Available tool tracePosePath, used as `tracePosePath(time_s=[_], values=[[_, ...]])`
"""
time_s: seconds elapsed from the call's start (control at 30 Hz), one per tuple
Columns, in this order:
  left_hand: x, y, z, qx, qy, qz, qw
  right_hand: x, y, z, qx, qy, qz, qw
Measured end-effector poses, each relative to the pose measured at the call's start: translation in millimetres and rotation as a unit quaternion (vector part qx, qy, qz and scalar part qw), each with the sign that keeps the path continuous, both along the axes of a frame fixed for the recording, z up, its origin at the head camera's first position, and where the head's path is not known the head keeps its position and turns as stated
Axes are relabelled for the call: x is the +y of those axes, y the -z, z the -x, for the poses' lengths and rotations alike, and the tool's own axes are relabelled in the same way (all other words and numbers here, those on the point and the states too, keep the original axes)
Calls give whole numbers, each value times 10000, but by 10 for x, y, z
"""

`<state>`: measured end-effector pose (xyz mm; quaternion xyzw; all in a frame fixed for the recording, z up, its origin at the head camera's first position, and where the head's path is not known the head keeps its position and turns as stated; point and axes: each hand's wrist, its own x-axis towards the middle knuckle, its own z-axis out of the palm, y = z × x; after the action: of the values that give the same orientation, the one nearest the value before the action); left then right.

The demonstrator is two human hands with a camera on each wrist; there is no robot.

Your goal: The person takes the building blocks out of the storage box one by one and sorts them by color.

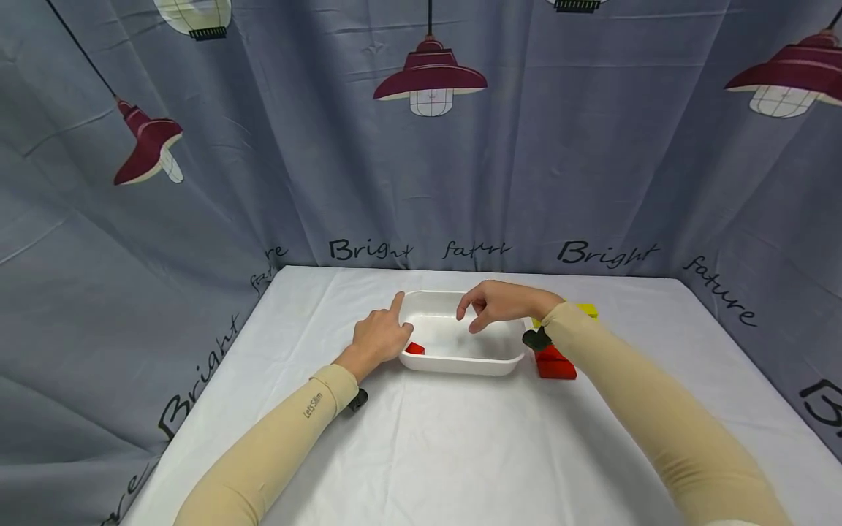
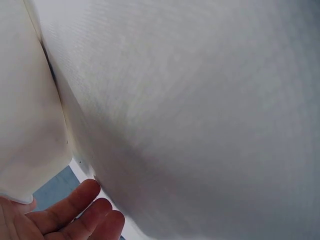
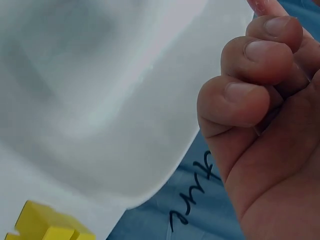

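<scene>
A white rectangular tray sits on the white-covered table, with a small red block in its front left corner. At the tray's left side, my left hand holds the rim, index finger stretched along it and thumb over the edge; its other fingers lie outside the wall in the left wrist view. Over the tray hovers my right hand, fingers loosely bent, thumb and index apart with nothing between them. Bent fingers and an empty palm show in the right wrist view.
Red blocks lie just right of the tray, beneath my right forearm. Yellow blocks sit behind them, partly covered by the sleeve. A grey printed curtain hangs behind the table.
</scene>
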<state>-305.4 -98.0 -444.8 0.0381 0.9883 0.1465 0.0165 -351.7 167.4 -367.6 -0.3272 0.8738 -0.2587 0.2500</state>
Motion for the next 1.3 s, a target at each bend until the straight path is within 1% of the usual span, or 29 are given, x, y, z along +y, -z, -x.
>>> tracePosePath(time_s=[0.13, 0.33, 0.53, 0.73, 0.87, 1.1, 1.3], values=[[-4, -1, 4, 35, -29, 10, 10000, -124, 26, 54, -17, -27, -57, 10000], [-5, 11, 9, 26, -26, -23, 10000, -290, 95, 143, -167, -183, -203, 9995], [-7, 16, 9, 52, -69, 46, 10000, -464, 155, 187, -265, -340, -167, 9989], [-3, -4, 7, -24, -54, 25, 10000, -619, 205, 219, -339, -500, -119, 9981], [-3, 4, 8, -34, -23, 66, 10000, -692, 262, 235, -405, -611, -142, 9972], [-8, 9, 23, 42, 26, 87, 10000, -798, 360, 244, -304, -653, -229, 9971], [-20, 15, 22, 21, 59, 104, 9999, -885, 428, 241, -503, -719, -215, 9959]])
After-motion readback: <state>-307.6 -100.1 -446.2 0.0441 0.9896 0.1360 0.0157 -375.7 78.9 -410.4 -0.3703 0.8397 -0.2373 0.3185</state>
